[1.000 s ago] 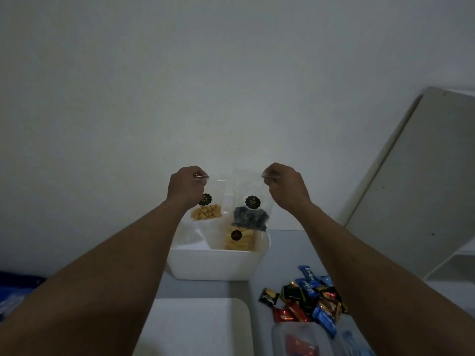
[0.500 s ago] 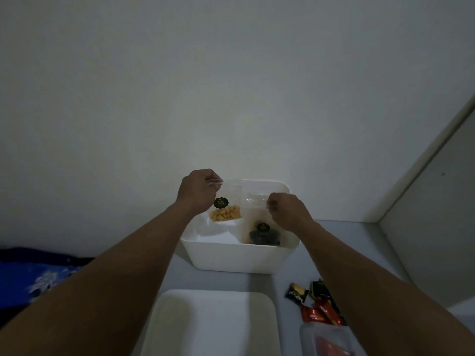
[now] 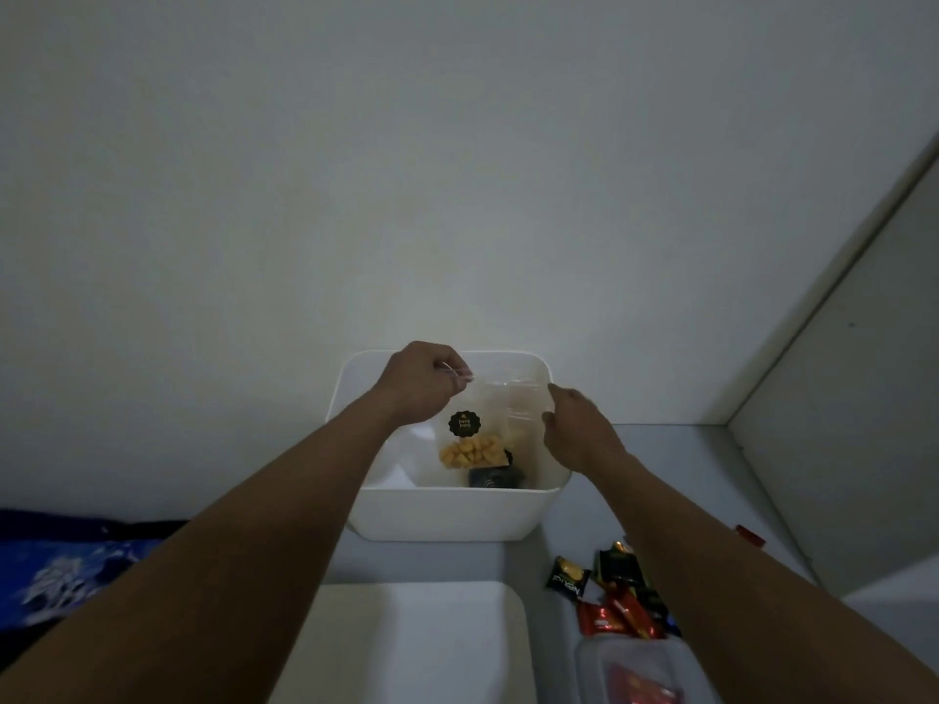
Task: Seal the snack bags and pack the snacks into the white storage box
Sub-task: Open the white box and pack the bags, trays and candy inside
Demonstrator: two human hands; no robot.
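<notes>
The white storage box [image 3: 447,518] stands on the grey surface against the wall. Over its opening my left hand [image 3: 421,386] pinches the top left corner of a clear bag of yellow snacks [image 3: 466,452] bearing a black round sticker. My right hand [image 3: 576,431] is at the bag's top right corner, fingers curled on its edge, and the clear top stretches between both hands. A bag of dark snacks [image 3: 495,477] lies inside the box at the front right, partly hidden behind the yellow bag.
A white lid [image 3: 421,642] lies in front of the box. Several wrapped candies [image 3: 615,597] are piled at the right beside a clear container [image 3: 640,673]. A blue cloth [image 3: 61,566] is at the left; a cabinet panel [image 3: 864,348] rises at the right.
The dark snack bag went down into the box and my right hand let it go. That hand moved to the yellow bag's top right corner. My left hand lowered the yellow bag over the box.
</notes>
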